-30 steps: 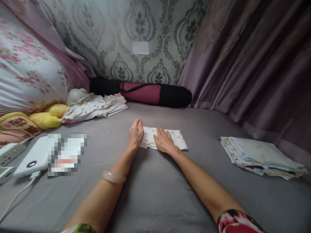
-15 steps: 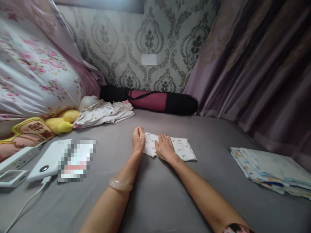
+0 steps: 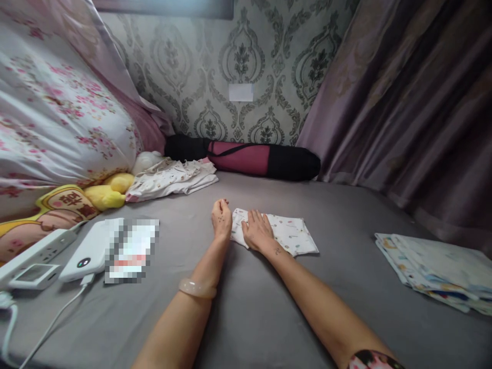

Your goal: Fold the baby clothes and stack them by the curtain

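Note:
A small folded white cloth garment with a scattered colourful print lies flat on the grey sheet in front of me. My right hand rests palm down on its left half, fingers stretched out. At the garment's left edge is my left hand, standing on its side with the fingers curled in. Its palm side is hidden, so I cannot tell whether it grips anything. A pale bangle circles my left forearm.
To the right lies a stack of folded printed cloths. Farther back are a rumpled pile of clothes and a long black and maroon bag. A white power bank, a power strip and yellow plush toys sit left.
The whole view has shifted slightly, so things appear farther right. My left hand now shows a narrow gap to the garment's upper left corner; my right hand still lies flat on it.

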A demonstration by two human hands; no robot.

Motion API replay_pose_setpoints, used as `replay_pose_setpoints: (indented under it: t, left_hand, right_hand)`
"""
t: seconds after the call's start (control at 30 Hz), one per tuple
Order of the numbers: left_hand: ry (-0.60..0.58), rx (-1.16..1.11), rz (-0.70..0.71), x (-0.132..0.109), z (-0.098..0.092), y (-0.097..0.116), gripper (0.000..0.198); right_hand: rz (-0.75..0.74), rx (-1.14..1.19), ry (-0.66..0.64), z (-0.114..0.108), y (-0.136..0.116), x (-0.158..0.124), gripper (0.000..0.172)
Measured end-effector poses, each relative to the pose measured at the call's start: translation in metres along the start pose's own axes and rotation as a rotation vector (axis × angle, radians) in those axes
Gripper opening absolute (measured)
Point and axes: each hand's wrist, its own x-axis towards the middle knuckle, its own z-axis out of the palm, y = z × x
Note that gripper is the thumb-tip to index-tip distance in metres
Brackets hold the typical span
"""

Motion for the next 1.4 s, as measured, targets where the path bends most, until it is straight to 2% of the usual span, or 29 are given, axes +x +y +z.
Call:
replay_pose_setpoints:
  t: [0.13,0.27,0.43,0.53,0.67,0.8,0.9,0.97,1.1,1.23,1.3,1.4]
  left_hand:
    - [-0.002,-0.010,0.001,0.001,0.001,-0.002,0.032]
    - [0.005,-0.003,0.018,0.002,0.001,-0.004,0.031]
    - [0.014,-0.016,0.040,0.004,0.001,-0.009,0.031]
    - [0.002,-0.011,0.038,0.005,0.001,-0.011,0.031]
    - [-0.004,-0.013,0.043,0.005,0.002,-0.011,0.030]
    - [-0.030,-0.002,0.063,0.002,0.001,-0.007,0.029]
    - [-0.053,0.028,0.093,-0.003,0.002,-0.002,0.028]
    - [-0.068,0.055,0.125,-0.007,0.003,0.001,0.026]
    - [-0.125,0.110,0.194,-0.012,0.006,0.004,0.025]
    - [-0.188,0.156,0.274,-0.017,0.007,0.005,0.028]
    - [-0.215,0.178,0.307,-0.020,0.008,0.005,0.030]
    - [-0.264,0.220,0.357,-0.024,0.010,0.005,0.030]
  right_hand:
    - [0.008,-0.012,-0.037,-0.003,-0.003,0.001,0.061]
    - [-0.036,-0.007,-0.029,-0.010,-0.020,0.006,0.060]
    - [-0.110,-0.002,-0.076,0.003,-0.040,0.008,0.061]
    - [-0.117,-0.008,-0.079,0.010,-0.042,0.006,0.062]
    - [-0.100,0.028,-0.116,0.005,-0.041,0.006,0.061]
    - [-0.106,0.119,-0.087,-0.012,-0.031,0.005,0.059]
    - [-0.067,0.098,0.021,-0.025,-0.011,-0.001,0.058]
    - [-0.041,0.047,0.047,-0.030,0.005,-0.008,0.058]
    - [-0.003,-0.007,0.002,-0.021,0.025,-0.021,0.055]
    - [0.001,0.005,0.042,-0.009,0.027,-0.025,0.054]
    - [-0.010,0.030,0.035,-0.010,0.027,-0.024,0.054]
    - [-0.041,0.095,-0.042,-0.020,0.036,-0.024,0.055]
